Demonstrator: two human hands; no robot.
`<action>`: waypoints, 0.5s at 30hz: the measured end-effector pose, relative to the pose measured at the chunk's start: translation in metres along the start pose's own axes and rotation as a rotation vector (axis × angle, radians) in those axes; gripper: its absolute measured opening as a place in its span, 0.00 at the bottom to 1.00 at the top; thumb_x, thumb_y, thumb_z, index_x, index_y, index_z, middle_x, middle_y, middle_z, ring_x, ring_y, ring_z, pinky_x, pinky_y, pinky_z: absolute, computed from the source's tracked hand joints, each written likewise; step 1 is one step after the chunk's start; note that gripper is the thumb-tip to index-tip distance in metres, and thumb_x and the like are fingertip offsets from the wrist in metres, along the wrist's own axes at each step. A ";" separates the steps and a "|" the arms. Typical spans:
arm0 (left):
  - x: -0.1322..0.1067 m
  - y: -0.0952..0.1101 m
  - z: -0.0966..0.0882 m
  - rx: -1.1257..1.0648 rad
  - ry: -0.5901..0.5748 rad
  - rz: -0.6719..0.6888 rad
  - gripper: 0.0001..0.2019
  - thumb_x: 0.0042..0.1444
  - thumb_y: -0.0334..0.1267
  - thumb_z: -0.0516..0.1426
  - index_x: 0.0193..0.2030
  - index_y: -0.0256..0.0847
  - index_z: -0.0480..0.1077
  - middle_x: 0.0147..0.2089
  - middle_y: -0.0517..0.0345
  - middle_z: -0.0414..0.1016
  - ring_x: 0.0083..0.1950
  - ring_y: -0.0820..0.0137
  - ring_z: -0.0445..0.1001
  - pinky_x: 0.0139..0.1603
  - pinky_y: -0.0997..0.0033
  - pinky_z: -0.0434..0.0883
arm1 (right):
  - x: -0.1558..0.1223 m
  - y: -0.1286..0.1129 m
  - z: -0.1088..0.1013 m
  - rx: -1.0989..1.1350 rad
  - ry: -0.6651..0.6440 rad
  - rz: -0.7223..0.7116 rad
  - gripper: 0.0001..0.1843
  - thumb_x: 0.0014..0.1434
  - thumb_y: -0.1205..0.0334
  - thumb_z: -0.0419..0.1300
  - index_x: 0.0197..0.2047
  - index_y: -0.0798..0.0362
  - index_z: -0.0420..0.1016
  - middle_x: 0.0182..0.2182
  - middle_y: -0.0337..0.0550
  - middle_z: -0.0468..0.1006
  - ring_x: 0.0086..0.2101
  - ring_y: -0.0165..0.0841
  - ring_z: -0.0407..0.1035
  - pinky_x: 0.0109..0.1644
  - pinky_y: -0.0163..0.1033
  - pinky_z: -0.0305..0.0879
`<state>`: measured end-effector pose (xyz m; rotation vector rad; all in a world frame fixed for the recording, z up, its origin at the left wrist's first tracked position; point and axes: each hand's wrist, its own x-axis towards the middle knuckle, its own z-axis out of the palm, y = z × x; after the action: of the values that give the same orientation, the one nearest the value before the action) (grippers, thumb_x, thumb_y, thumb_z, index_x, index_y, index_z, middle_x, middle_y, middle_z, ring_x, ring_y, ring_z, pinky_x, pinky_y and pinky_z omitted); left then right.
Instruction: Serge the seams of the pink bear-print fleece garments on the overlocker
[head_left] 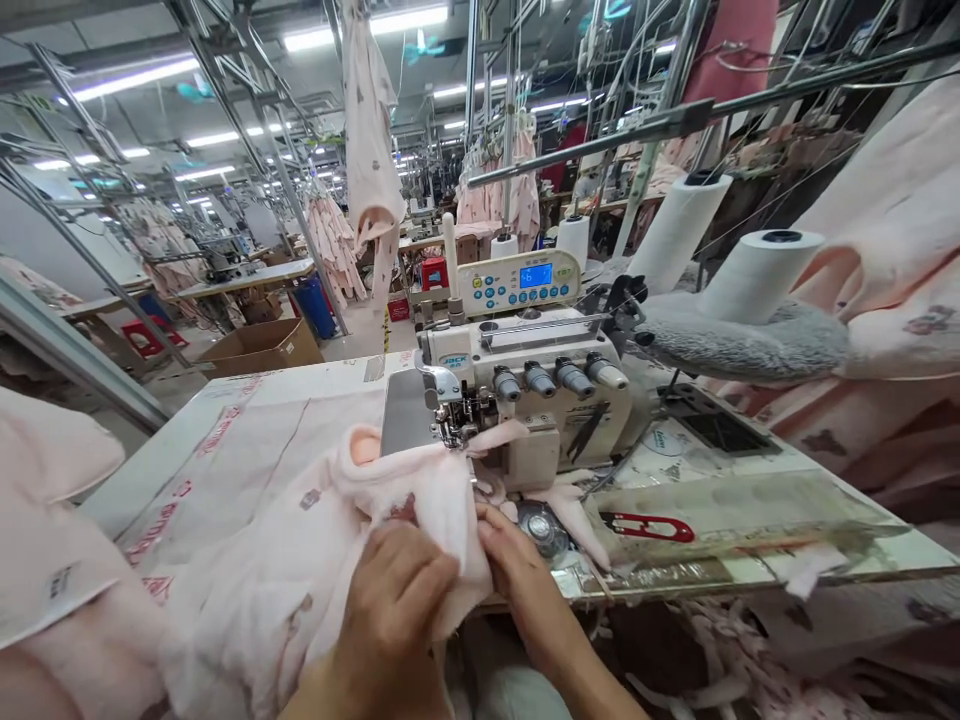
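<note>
A pale pink fleece garment (300, 560) lies bunched on the sewing table (247, 420), its edge fed under the presser foot (454, 425) of a white overlock sewing machine (540, 390). My left hand (394, 610) grips a fold of the pink fabric just in front of the machine, fingers curled around it. Pinching the same fabric's edge is my right hand (510, 555), close to the machine's front and beside a round metal disc (544, 528).
Red thread snips (649, 527) lie on the table to the right. White thread cones (757, 275) stand behind the machine, with its control panel (517, 282) on top. Pink garments (367, 150) hang from overhead rails. A cardboard box (262, 345) sits on the floor at left.
</note>
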<state>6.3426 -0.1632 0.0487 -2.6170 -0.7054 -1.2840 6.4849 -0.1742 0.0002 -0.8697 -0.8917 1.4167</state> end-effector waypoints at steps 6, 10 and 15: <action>0.022 -0.002 0.006 -0.113 -0.198 -0.051 0.10 0.62 0.36 0.45 0.34 0.37 0.65 0.31 0.55 0.68 0.34 0.70 0.65 0.36 0.69 0.66 | 0.013 -0.015 0.008 -0.096 0.023 -0.044 0.22 0.50 0.42 0.62 0.29 0.57 0.71 0.22 0.36 0.68 0.24 0.29 0.60 0.28 0.32 0.57; 0.031 -0.017 0.013 0.020 -0.122 -0.251 0.10 0.61 0.29 0.45 0.44 0.36 0.65 0.39 0.51 0.69 0.41 0.68 0.66 0.41 0.68 0.68 | 0.010 -0.013 0.013 0.069 0.013 -0.051 0.21 0.53 0.46 0.61 0.42 0.53 0.67 0.27 0.36 0.72 0.25 0.28 0.63 0.28 0.31 0.59; 0.034 -0.018 0.020 0.240 -0.259 -0.237 0.15 0.57 0.27 0.48 0.51 0.34 0.66 0.36 0.52 0.67 0.38 0.65 0.65 0.37 0.65 0.70 | 0.003 0.005 0.020 0.075 0.049 -0.107 0.22 0.59 0.49 0.58 0.51 0.50 0.59 0.35 0.40 0.74 0.32 0.31 0.69 0.34 0.33 0.63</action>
<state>6.3665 -0.1293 0.0609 -2.5811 -1.1625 -0.8492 6.4642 -0.1720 0.0040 -0.7860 -0.8312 1.3223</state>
